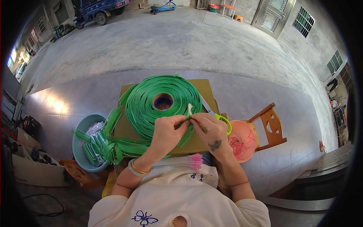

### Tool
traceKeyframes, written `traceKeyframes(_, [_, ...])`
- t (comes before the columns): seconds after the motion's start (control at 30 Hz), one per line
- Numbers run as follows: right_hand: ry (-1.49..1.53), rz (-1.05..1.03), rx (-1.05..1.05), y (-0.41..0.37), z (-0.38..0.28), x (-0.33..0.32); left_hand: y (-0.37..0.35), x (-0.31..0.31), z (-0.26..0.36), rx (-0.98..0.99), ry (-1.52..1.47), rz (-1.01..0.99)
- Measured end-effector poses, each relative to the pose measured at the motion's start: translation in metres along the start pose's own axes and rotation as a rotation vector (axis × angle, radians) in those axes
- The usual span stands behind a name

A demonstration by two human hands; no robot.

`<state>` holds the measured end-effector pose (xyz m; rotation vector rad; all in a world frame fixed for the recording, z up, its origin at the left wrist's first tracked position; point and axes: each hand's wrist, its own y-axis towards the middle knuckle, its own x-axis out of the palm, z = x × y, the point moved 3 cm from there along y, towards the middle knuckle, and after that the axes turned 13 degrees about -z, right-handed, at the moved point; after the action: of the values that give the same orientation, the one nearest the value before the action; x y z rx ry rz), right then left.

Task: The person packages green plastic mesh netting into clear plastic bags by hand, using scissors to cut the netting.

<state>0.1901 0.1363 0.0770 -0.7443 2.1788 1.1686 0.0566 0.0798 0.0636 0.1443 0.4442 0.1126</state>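
Observation:
Over the front right of a big roll of green ribbon (141,102), my left hand (168,132) and my right hand (212,130) meet fingertip to fingertip. Both are closed in a pinch on a small piece of green ribbon (190,109), whose pale end sticks up between them. The fingers hide most of it. Scissors (218,118) with yellow-green handles lie just beyond my right hand, blades pointing away. Loose dotted green strips (128,148) spread to the left of my left wrist. A bundle of white sticks with pink tips (196,160) lies against my shirt.
The roll rests on a brown board (202,85). At left, a blue basin (78,151) holds green-and-white packets. At right, a pink basin (247,130) with thin reddish strips sits on a wooden chair (270,128). A blue truck (100,9) is parked far off.

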Motion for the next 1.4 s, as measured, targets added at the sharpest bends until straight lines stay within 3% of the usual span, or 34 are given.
traceKeyframes(0.27, [-0.112,0.096,-0.032,0.000,0.003,0.013,-0.002,0.002,0.003,0.019,0.110,0.009])
traceKeyframes(0.4, [0.040,0.076,0.030,0.000,0.011,0.012,-0.002,0.001,-0.001,0.010,0.057,-0.003])
traceKeyframes(0.47, [0.194,0.048,0.091,0.001,0.012,0.003,-0.002,-0.001,-0.004,-0.014,-0.138,0.002])
traceKeyframes(0.6, [0.220,0.092,0.191,0.002,0.008,-0.012,0.002,-0.005,-0.011,-0.040,-0.503,0.000])
traceKeyframes(0.77, [0.721,0.175,0.456,0.008,0.004,-0.004,0.000,-0.006,-0.010,-0.037,-0.530,-0.018])
traceKeyframes(0.87, [0.820,-0.091,0.485,0.001,0.020,0.002,0.000,-0.005,-0.008,-0.048,-0.553,-0.032])
traceKeyframes(0.97, [0.922,-0.077,0.515,0.000,0.019,0.000,0.000,-0.004,0.001,-0.062,-0.554,-0.063])
traceKeyframes(1.1, [0.970,-0.073,0.491,0.000,0.016,0.001,0.000,-0.003,-0.006,-0.063,-0.481,-0.074])
traceKeyframes(1.37, [1.102,-0.153,0.559,-0.005,0.026,0.009,-0.003,0.000,-0.007,-0.155,-0.817,-0.095])
traceKeyframes(1.4, [0.966,-0.029,0.518,-0.003,0.024,0.006,-0.003,0.001,-0.007,-0.158,-0.843,-0.092])
